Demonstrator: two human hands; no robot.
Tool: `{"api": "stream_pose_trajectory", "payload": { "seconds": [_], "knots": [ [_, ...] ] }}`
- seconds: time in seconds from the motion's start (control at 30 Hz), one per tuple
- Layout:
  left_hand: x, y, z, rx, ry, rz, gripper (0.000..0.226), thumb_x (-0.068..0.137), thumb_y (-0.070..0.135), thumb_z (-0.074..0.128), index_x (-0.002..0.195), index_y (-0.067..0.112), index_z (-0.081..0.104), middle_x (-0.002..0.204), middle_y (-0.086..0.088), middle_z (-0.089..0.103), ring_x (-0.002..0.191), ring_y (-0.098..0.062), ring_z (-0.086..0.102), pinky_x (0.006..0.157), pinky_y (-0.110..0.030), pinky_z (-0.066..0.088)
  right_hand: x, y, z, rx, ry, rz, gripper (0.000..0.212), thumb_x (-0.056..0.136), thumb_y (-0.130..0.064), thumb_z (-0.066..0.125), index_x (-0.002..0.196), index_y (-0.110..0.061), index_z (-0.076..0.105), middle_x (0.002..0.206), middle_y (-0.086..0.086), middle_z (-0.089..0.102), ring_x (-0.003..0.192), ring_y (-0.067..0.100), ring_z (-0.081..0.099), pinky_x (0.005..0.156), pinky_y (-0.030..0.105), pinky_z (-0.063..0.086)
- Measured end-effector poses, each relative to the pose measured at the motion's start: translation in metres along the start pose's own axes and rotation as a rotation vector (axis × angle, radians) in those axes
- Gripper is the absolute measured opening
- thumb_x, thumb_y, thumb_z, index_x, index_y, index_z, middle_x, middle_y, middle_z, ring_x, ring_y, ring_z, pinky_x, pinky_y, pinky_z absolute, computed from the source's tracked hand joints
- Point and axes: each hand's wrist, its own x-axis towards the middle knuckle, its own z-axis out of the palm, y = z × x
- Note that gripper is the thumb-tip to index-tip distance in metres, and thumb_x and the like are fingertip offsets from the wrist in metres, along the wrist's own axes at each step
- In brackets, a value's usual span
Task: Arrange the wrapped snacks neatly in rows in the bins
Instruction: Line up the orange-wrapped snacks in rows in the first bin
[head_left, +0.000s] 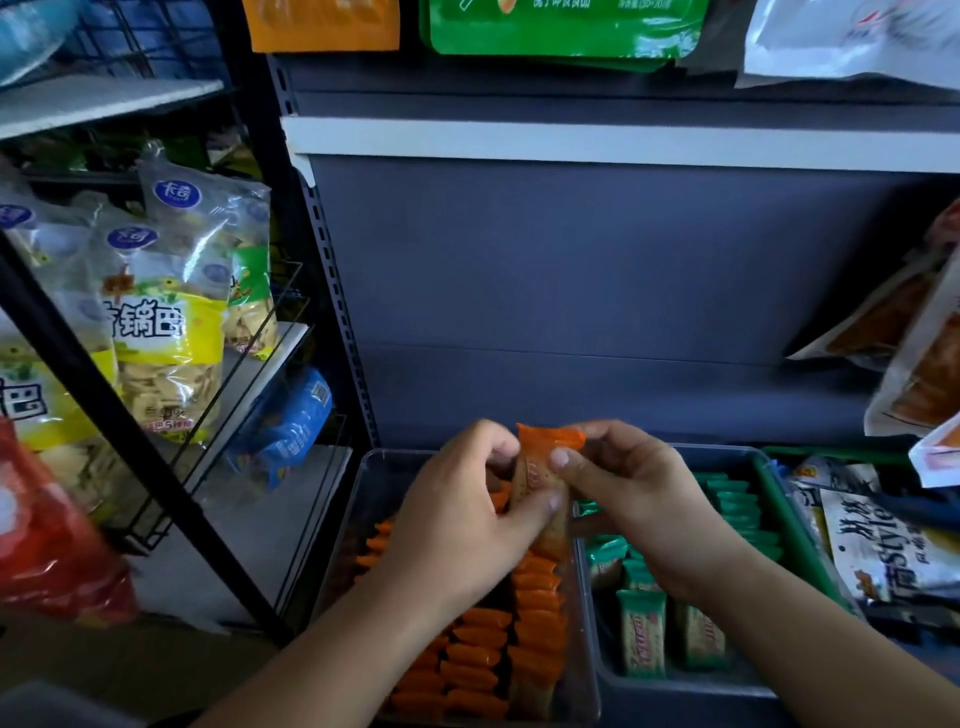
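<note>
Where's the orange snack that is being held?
Head view, centre: the orange snack is pinched between the left hand and right hand above the clear bin, left of the green-snack bin.

left hand (467, 514): bare, short nails | right hand (628, 493): bare | forearms (358, 649): bare to frame edge

On the clear bags (171, 332) standing along the front edge of the left rack (280, 353), a round blue badge reads "卡奇". Big white characters on their yellow band read "锅巴", and the small print near the bottom holds a "5". The black-and-white pouch (878, 551) lying far right bears "Style". Print on the green pouch (561, 26) overhead, the orange-wrapped snack (536, 478) and the green-wrapped snacks (641, 639) is too blurred to read.
</note>
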Motion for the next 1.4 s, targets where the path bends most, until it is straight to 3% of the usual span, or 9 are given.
{"api": "stream_pose_trajectory", "payload": {
  "seconds": [0.1,0.23,0.33,0.43,0.63,0.8,1.07,1.23,1.4],
  "knots": [
    [-0.003,0.007,-0.001,-0.033,-0.046,-0.021,0.045,0.072,0.055,0.083,0.101,0.039,0.053,0.098,0.018,0.066,0.093,0.001,0.065,0.077,-0.026,0.055,-0.003,-0.003,0.001,-0.015,-0.128,0.05,0.02,0.098,-0.021,0.064,0.112,-0.008,0.072,0.102,0.017,0.075,0.081,0.021,0.071,0.063,0.037,0.06],
    [0.002,0.005,-0.005,-0.197,-0.087,-0.102,0.025,0.084,0.03,0.082,0.099,0.035,0.063,0.094,0.014,0.073,0.09,-0.001,0.07,0.081,-0.026,0.057,0.0,0.0,-0.006,-0.04,-0.137,0.026,0.024,0.099,-0.016,0.062,0.121,-0.018,0.071,0.113,0.011,0.076,0.105,0.029,0.073,0.089,0.054,0.059],
    [0.003,0.006,-0.01,-0.299,-0.158,-0.151,0.024,0.087,0.025,0.082,0.104,0.035,0.07,0.097,0.014,0.076,0.092,0.0,0.071,0.081,-0.017,0.056,0.0,0.003,-0.008,-0.054,-0.135,-0.007,0.026,0.097,-0.01,0.065,0.123,-0.013,0.068,0.111,0.013,0.076,0.104,0.027,0.073,0.094,0.043,0.058],
    [0.003,0.008,-0.012,-0.367,-0.134,-0.178,0.02,0.086,0.031,0.082,0.104,0.033,0.073,0.095,0.013,0.077,0.089,-0.001,0.072,0.079,-0.016,0.056,0.0,0.005,-0.007,-0.11,-0.161,-0.049,0.016,0.097,-0.005,0.064,0.112,-0.006,0.072,0.105,0.013,0.077,0.095,0.021,0.072,0.09,0.038,0.058],
    [0.009,0.002,-0.017,-0.367,-0.094,-0.219,0.025,0.095,0.043,0.069,0.083,0.023,0.077,0.081,-0.002,0.076,0.084,-0.024,0.072,0.084,-0.045,0.057,0.0,0.004,-0.005,-0.206,-0.196,-0.066,0.013,0.098,-0.005,0.064,0.108,-0.008,0.071,0.101,0.011,0.077,0.095,0.025,0.074,0.088,0.036,0.06],
    [0.007,-0.002,-0.017,-0.313,-0.155,-0.18,0.016,0.09,0.042,0.076,0.101,0.032,0.072,0.093,0.013,0.076,0.087,0.0,0.072,0.081,-0.022,0.058,0.004,0.006,-0.001,-0.174,-0.035,-0.042,0.011,0.099,-0.011,0.065,0.104,-0.002,0.067,0.097,0.02,0.075,0.088,0.031,0.072,0.073,0.044,0.062],
    [-0.001,-0.003,-0.007,-0.169,-0.28,-0.048,0.046,0.08,0.019,0.087,0.118,0.036,0.067,0.088,0.011,0.075,0.078,-0.003,0.07,0.077,-0.029,0.058,0.007,0.004,-0.006,-0.006,0.076,0.087,0.022,0.103,-0.021,0.059,0.106,-0.002,0.069,0.092,0.019,0.077,0.08,0.031,0.074,0.065,0.038,0.059],
    [-0.004,-0.004,-0.005,0.034,-0.164,0.014,0.047,0.078,0.051,0.082,0.116,0.044,0.055,0.109,0.028,0.063,0.109,0.011,0.056,0.088,-0.015,0.046,0.004,0.001,-0.003,-0.008,0.091,0.051,0.023,0.097,-0.019,0.068,0.098,0.001,0.055,0.093,0.023,0.074,0.083,0.032,0.077,0.061,0.039,0.061],
    [-0.002,-0.008,-0.001,0.025,-0.108,-0.008,0.037,0.077,0.054,0.078,0.093,0.033,0.052,0.09,0.013,0.069,0.085,-0.003,0.066,0.074,-0.042,0.056,-0.003,0.002,0.005,-0.119,-0.086,-0.007,0.026,0.092,-0.025,0.071,0.1,-0.001,0.062,0.094,0.023,0.073,0.084,0.029,0.074,0.063,0.036,0.06]
  ]
}}
